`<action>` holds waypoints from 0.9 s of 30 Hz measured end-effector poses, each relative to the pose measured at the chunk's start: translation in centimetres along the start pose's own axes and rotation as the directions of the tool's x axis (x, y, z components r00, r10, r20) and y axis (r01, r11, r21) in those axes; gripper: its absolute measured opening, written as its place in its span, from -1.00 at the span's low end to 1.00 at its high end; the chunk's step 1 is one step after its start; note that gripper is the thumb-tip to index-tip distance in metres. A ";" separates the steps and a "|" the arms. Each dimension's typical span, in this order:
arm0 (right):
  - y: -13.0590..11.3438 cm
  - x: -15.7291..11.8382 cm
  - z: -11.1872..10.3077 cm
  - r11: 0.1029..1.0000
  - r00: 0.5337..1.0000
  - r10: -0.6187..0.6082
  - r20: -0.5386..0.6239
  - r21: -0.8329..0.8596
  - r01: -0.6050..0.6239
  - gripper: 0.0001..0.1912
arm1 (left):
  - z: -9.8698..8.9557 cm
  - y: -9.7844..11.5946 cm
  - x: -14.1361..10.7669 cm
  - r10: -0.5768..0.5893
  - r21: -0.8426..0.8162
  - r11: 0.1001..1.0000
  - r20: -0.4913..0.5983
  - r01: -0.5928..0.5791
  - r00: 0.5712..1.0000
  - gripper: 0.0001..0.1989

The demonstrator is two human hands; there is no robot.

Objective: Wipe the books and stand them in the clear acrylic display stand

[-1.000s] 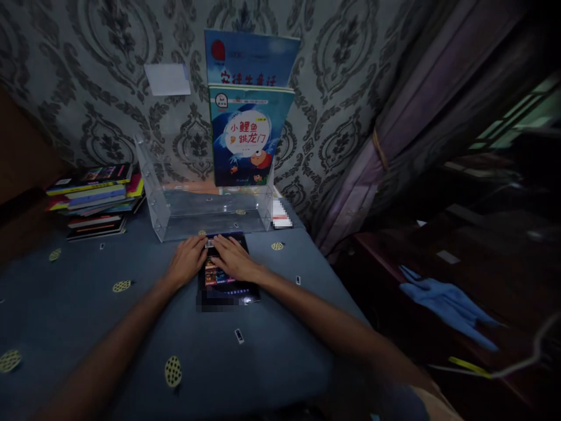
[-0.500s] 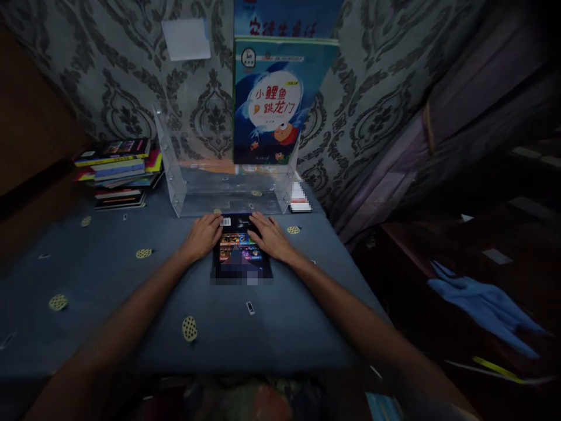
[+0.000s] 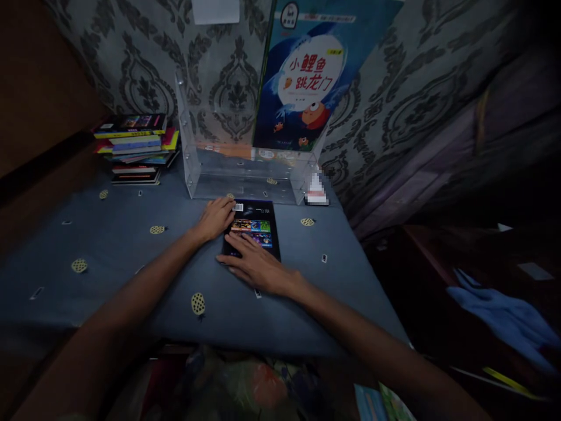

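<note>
A dark book [image 3: 254,211] with a barcode and colourful small pictures lies flat on the cloth-covered table. My left hand [image 3: 215,217] rests at its upper left corner, fingers stretched over the edge near the barcode. Across the lower part of the cover lies my right hand [image 3: 252,262], its fingers extended toward the left edge. Parts of the cover are hidden beneath it. Just behind the book stands a clear acrylic rack [image 3: 245,186]. A blue picture book [image 3: 302,76] with a fish on its cover leans upright in the rack's right side.
A stack of books [image 3: 135,146] sits at the back left of the table [image 3: 131,251]. Right of the rack is a small white item [image 3: 316,190], partly blurred. A blue cloth [image 3: 499,318] lies on a dark surface to the right, below a hanging curtain [image 3: 429,169].
My right hand has moved from the book's upper right edge down and left across its lower part. My left hand stays at the upper left. The camera view has shifted.
</note>
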State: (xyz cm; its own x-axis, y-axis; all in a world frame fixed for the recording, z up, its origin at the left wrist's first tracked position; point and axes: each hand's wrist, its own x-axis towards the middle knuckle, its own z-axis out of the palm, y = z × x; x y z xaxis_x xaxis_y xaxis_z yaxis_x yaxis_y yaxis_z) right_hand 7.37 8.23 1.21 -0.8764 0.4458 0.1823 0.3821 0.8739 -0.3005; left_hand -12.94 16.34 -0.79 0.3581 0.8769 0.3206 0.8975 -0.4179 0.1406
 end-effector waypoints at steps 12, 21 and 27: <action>0.8 -4.9 -0.6 0.997 0.999 0.038 -0.027 0.071 -0.036 -0.40 | 0.0 0.1 -0.1 -0.004 0.010 1.000 0.002 0.004 1.000 -0.64; 5.4 -4.5 -1.1 0.958 0.971 0.226 -0.081 0.201 -0.206 -0.37 | 0.0 0.1 -0.1 -0.008 -0.004 1.000 -0.001 0.008 1.000 -0.63; 10.6 -1.8 -1.4 0.916 0.914 0.385 -0.129 0.171 -0.362 -0.41 | 0.0 0.0 -0.1 -0.005 0.003 1.000 0.003 0.005 1.000 -0.63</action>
State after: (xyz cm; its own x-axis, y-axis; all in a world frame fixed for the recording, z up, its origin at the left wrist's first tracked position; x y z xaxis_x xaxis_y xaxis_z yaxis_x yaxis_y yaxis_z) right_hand 13.39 16.94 -1.01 -0.6157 0.7691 0.1717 0.6172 0.6061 -0.5018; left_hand -12.97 16.29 -0.81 0.3539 0.8799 0.3172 0.9003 -0.4123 0.1395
